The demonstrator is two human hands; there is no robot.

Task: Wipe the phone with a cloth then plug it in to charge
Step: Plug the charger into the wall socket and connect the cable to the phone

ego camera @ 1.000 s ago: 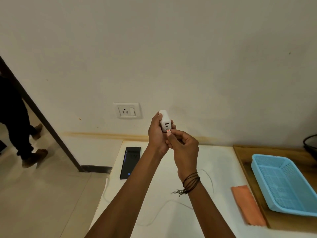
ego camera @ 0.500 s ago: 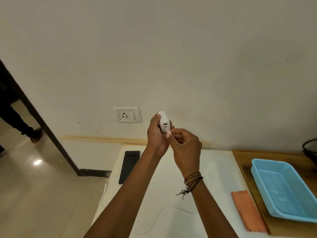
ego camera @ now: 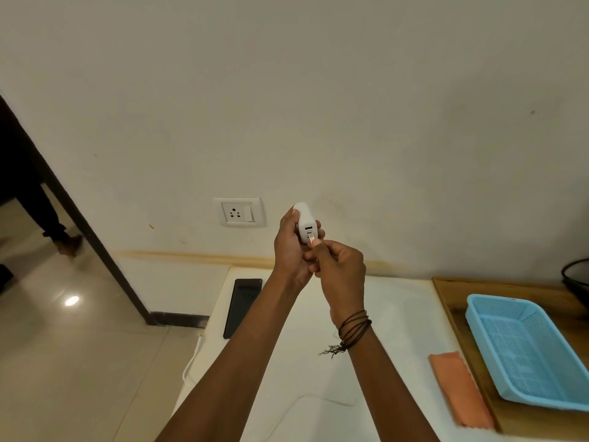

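My left hand (ego camera: 291,250) grips a white charger adapter (ego camera: 305,220), raised in front of the wall with its ports facing me. My right hand (ego camera: 342,272) pinches the white cable plug (ego camera: 312,240) and holds it at the adapter's lower port. The white cable (ego camera: 322,399) trails down over the white table (ego camera: 398,314). A black phone (ego camera: 243,306) lies flat at the table's far left corner. The orange cloth (ego camera: 459,390) lies folded on the table's right side. A wall socket (ego camera: 238,212) with a switch is just left of the adapter.
A light blue plastic basket (ego camera: 529,349) sits on a wooden board (ego camera: 452,291) at the right, with a dark wire object (ego camera: 575,275) behind it. A doorway with a dark frame (ego camera: 79,224) opens at the left, where a person's leg and shoe (ego camera: 63,240) show.
My right hand has brought the cable plug up to the adapter's port. The view has shifted slightly, and the person in the doorway has walked further away.
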